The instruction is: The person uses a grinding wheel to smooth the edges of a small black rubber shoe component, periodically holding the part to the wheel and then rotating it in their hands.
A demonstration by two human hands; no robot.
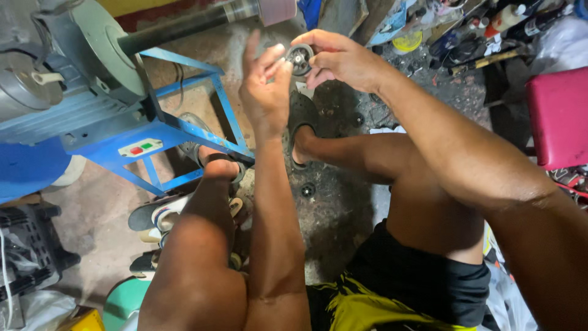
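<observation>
Both hands met above the knees over the stained floor (334, 208). The right hand (343, 58) had its grip closed on a small black wheel (300, 59), while the left hand (264, 86) pinched the wheel's edge with its fingertips, beside the blue machine frame (184, 132).

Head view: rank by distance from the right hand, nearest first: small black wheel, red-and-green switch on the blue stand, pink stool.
1. Small black wheel: pinched in the right hand, with the left hand also on it.
2. Pink stool: far right edge.
3. Red-and-green switch: lower left, on the blue stand.
</observation>
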